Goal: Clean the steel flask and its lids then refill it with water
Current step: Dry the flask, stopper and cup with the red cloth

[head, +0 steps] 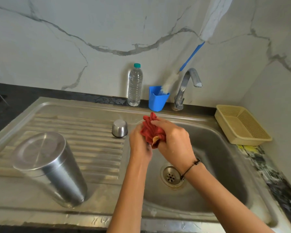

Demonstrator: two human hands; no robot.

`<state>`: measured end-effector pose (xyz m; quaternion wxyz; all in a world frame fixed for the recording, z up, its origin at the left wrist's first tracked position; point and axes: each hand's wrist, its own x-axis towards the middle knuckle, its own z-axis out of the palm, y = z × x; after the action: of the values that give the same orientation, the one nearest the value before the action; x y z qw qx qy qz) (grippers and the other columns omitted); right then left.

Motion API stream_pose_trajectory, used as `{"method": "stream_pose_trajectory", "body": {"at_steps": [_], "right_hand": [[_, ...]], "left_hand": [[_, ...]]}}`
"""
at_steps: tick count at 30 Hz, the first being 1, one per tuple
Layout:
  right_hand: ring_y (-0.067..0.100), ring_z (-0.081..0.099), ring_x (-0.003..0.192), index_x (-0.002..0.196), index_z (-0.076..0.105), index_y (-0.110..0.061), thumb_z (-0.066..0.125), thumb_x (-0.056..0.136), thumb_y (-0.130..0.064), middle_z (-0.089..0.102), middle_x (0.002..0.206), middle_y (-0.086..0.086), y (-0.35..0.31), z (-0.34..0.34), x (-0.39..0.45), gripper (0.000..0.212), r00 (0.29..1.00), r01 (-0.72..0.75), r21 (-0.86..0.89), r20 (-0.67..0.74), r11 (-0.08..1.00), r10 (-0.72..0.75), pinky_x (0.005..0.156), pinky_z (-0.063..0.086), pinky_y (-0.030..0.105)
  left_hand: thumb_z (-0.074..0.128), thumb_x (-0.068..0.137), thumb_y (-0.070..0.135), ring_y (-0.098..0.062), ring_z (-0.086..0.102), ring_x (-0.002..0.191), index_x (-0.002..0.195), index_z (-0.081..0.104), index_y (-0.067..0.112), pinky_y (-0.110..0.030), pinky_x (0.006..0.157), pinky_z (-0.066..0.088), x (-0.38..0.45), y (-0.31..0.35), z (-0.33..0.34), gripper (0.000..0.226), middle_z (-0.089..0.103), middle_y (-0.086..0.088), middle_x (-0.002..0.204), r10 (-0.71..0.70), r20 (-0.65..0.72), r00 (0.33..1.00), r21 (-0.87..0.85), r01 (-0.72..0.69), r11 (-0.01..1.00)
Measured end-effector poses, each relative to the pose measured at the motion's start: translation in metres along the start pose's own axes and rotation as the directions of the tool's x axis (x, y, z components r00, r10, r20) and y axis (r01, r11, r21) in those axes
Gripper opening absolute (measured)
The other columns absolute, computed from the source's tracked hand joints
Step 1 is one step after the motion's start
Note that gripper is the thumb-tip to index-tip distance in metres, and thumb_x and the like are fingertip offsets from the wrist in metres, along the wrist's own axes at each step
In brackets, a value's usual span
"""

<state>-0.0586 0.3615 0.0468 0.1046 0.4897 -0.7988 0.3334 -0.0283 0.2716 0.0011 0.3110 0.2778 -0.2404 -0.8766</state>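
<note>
Over the sink basin (pixel 213 148), red cloth (pixel 151 132) bunched between left hand (pixel 139 143) and right hand (pixel 173 140), both curled tight round it, probably wiping a small lid hidden inside. Left on the drainboard (pixel 74 125), steel flask (pixel 50 167) upended to drain; cup lid (pixel 119 128) inverted just beyond. Far back, water bottle (pixel 135 84) ready for refilling.

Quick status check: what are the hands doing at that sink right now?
Both hands, left and right, grip red cloth over basin. Steel flask upside down on drainboard, cap beside it. Nothing in the way.
</note>
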Motion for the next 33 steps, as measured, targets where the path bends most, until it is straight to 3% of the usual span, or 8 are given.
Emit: {"method": "stream_pose_trajectory", "body": {"at_steps": [8, 12, 16, 18, 21, 25, 29, 33], "right_hand": [[0.028, 0.063, 0.09, 0.106, 0.069, -0.016, 0.056, 0.076, 0.0, 0.072, 0.091, 0.006, 0.029, -0.003, 0.014, 0.036, 0.918, -0.369, 0.112, 0.203, 0.923, 0.342, 0.082, 0.051, 0.042], [0.02, 0.066, 0.097, 0.112, 0.068, -0.014, 0.051, 0.074, -0.022, 0.07, 0.108, 0.006, 0.015, -0.008, -0.006, 0.043, 0.99, -0.126, 0.136, -0.052, 0.983, 0.134, 0.083, 0.053, 0.03], [0.03, 0.065, 0.103, 0.116, 0.065, -0.013, 0.037, 0.069, -0.027, 0.062, 0.125, 0.011, 0.0, 0.007, -0.03, 0.056, 1.0, 0.001, 0.066, 0.019, 0.998, -0.002, 0.077, 0.058, 0.04], [0.03, 0.066, 0.1, 0.116, 0.065, -0.014, 0.039, 0.07, -0.023, 0.063, 0.123, 0.011, 0.001, 0.01, -0.031, 0.054, 1.0, -0.012, 0.079, 0.013, 0.997, 0.011, 0.073, 0.058, 0.039], [0.028, 0.068, 0.089, 0.115, 0.066, -0.014, 0.058, 0.069, -0.008, 0.07, 0.106, 0.008, 0.011, 0.002, -0.017, 0.047, 0.993, -0.114, 0.106, 0.012, 0.988, 0.114, 0.075, 0.056, 0.035], [0.025, 0.067, 0.089, 0.116, 0.065, -0.023, 0.065, 0.075, -0.007, 0.072, 0.096, 0.003, 0.027, -0.004, 0.002, 0.044, 0.965, -0.242, 0.069, 0.122, 0.968, 0.233, 0.083, 0.053, 0.041], [0.022, 0.067, 0.086, 0.111, 0.068, -0.019, 0.064, 0.078, -0.003, 0.073, 0.09, 0.003, 0.027, -0.02, 0.012, 0.037, 0.971, -0.236, 0.183, -0.002, 0.954, 0.24, 0.08, 0.053, 0.038], [0.025, 0.069, 0.084, 0.102, 0.071, -0.013, 0.059, 0.065, -0.007, 0.072, 0.099, 0.006, 0.002, -0.02, 0.002, 0.039, 0.994, 0.1, 0.044, -0.048, 0.994, -0.098, 0.068, 0.058, 0.038]], "left_hand": [[0.043, 0.096, 0.011, -0.016, 0.063, 0.072, 0.081, 0.066, 0.009, -0.024, 0.067, 0.049, -0.001, -0.014, 0.006, 0.027, 0.069, -0.006, 0.074, -0.084, -0.074, 0.994, -0.012, 0.083, 0.996], [0.041, 0.096, 0.017, -0.019, 0.067, 0.073, 0.09, 0.065, 0.006, -0.027, 0.068, 0.053, 0.004, -0.007, 0.003, 0.027, 0.07, -0.01, 0.078, -0.143, -0.011, 0.99, -0.169, 0.139, 0.976], [0.046, 0.085, 0.029, -0.021, 0.067, 0.063, 0.066, 0.073, 0.005, -0.027, 0.064, 0.055, -0.004, -0.005, -0.006, 0.041, 0.067, -0.011, 0.068, -0.141, 0.051, 0.989, -0.194, 0.149, 0.97], [0.043, 0.089, 0.031, -0.019, 0.067, 0.055, 0.056, 0.072, 0.006, -0.025, 0.057, 0.055, -0.006, -0.006, -0.005, 0.05, 0.067, -0.01, 0.063, -0.164, 0.062, 0.985, -0.202, 0.173, 0.964], [0.043, 0.088, 0.022, -0.023, 0.07, 0.065, 0.075, 0.073, 0.001, -0.028, 0.059, 0.059, -0.002, -0.005, 0.0, 0.038, 0.072, -0.012, 0.077, -0.231, 0.065, 0.971, -0.247, 0.24, 0.939], [0.041, 0.093, 0.019, -0.026, 0.067, 0.091, 0.109, 0.064, -0.002, -0.033, 0.091, 0.051, 0.003, -0.002, 0.0, 0.035, 0.069, -0.017, 0.104, -0.225, 0.054, 0.973, -0.22, 0.232, 0.948], [0.041, 0.093, 0.014, -0.017, 0.058, 0.063, 0.077, 0.061, 0.007, -0.025, 0.063, 0.047, 0.001, -0.002, 0.006, 0.027, 0.06, -0.009, 0.072, -0.105, -0.002, 0.994, -0.027, 0.105, 0.994], [0.038, 0.098, 0.019, -0.015, 0.063, 0.065, 0.075, 0.065, 0.011, -0.023, 0.058, 0.049, -0.004, -0.002, 0.007, 0.037, 0.067, -0.003, 0.066, -0.057, 0.027, 0.998, -0.01, 0.058, 0.998]]}}
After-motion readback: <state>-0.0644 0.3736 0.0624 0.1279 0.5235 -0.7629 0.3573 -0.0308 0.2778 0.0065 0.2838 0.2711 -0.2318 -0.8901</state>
